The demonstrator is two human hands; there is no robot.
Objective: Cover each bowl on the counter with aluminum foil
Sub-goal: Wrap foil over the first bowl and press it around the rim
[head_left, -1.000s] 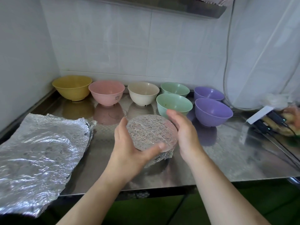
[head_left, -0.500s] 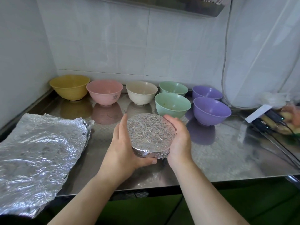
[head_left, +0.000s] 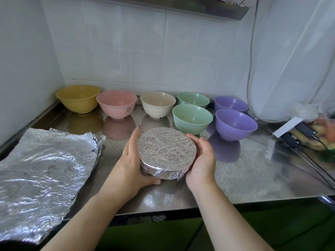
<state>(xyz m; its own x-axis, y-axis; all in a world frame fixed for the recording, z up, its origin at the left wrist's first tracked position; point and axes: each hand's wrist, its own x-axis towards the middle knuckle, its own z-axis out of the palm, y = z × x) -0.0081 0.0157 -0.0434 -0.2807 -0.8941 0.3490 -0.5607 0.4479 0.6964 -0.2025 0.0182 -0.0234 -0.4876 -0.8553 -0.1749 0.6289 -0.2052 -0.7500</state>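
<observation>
Crinkled aluminium covers the foil-wrapped bowl at frame centre; I see foil stretched flat over the top and folded down around the rim, with a loose flap at the lower edge. It sits over the steel counter; I can't tell if its base is touching the surface or slightly lifted.

My left hand cups the bowl's left side, fingers straight up along the wall, thumb curled under the near lower edge. My right hand cups the right side, fingers curved around the far rim, palm against the foil skirt. Both grip the bowl between them.

Uncovered bowls run along the back wall, upper middle of frame, left to right: yellow bowl, pink bowl with a small printed mark on its side, cream bowl, back green bowl, back purple bowl. In front of that row: front green bowl, just beyond the wrapped one, and front purple bowl to its right. The front green one has some specks inside; can't tell what.

Foil sheet stack lies flat at lower left, crumpled texture, near edge overhanging the counter front.

Right edge of frame: a white power strip with black plugs and cables, next to a plastic bag of something orange and yellow, blurred. White cable runs down the tiled wall at upper right.
</observation>
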